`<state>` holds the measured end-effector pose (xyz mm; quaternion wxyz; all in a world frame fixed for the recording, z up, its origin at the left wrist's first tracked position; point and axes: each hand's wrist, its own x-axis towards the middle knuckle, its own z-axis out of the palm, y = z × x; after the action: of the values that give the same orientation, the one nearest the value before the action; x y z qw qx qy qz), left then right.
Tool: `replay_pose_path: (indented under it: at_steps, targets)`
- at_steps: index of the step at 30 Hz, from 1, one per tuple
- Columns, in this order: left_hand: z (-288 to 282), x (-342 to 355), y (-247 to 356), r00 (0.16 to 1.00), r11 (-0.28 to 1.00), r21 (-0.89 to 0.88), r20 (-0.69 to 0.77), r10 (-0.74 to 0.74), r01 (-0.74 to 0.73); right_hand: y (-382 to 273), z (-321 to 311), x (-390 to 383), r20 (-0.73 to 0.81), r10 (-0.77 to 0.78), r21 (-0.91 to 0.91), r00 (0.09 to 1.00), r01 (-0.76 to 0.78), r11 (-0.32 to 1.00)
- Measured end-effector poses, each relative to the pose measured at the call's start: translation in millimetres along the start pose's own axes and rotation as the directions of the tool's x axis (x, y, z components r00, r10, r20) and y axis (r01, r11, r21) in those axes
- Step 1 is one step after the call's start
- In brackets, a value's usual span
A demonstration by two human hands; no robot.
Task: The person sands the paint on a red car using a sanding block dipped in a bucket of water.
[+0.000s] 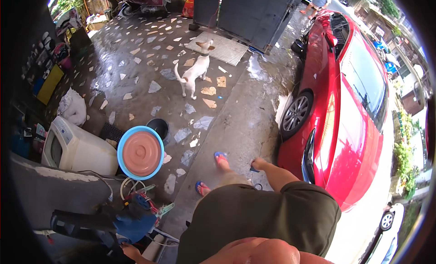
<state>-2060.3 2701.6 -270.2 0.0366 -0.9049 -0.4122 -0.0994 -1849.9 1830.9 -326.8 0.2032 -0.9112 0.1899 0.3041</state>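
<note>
At the lower left my left hand (130,251) reaches to the lower edge of a blue cloth-like thing (134,227), beside a dark grey frame (81,223). Its fingers are too small and shaded to show a grip. My right hand (259,163) hangs out in front of my body, its fingers closed around a small dark blue object (254,169) whose kind I cannot make out. The front of a red car (327,150) stands to the right of that hand. My feet in sandals (220,156) are on the wet concrete.
A white dog (193,75) stands ahead near a perforated mat (222,48). To the left are a washing machine (86,146), a blue-rimmed tub (119,155) with a brown lid inside, and a dark bucket (160,127). Another person (319,0) stands beyond the car.
</note>
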Motion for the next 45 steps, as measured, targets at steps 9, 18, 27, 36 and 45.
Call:
replay_pose_path:
  at_steps: [9, 18, 27, 36, 45]
  targets:
    - [0.3, -20.5, 13.3, 0.998, 0.986, -0.162, -0.045, -0.051, 0.043, -106.6, -345.0, -12.9, -0.854, -0.043, 0.275, 0.519, 0.519, 0.809]
    - [-7.9, -11.4, 25.0, 0.953, 0.950, -0.089, 0.087, -0.292, 0.299, -106.8, -421.9, -31.7, -0.806, 0.358, 0.582, 0.470, 0.740, 0.338]
    - [-1.8, -10.1, 3.0, 0.929, 0.947, -0.073, 0.233, -0.288, 0.312, -141.5, -336.4, -44.0, -0.692, 0.170, 0.710, 0.702, 0.619, 0.336]
    - [-12.0, -16.3, 4.9, 0.978, 0.981, -0.065, 0.108, -0.177, 0.185, -76.5, -110.0, -19.5, -0.320, 0.024, 0.281, 0.947, 0.070, 0.957]
    - [-13.0, -6.0, -0.1, 0.689, 0.449, -0.530, 0.458, -0.562, 0.719, -6.4, 20.6, -82.7, 0.371, 0.218, -0.013, 0.903, -0.229, 0.973]
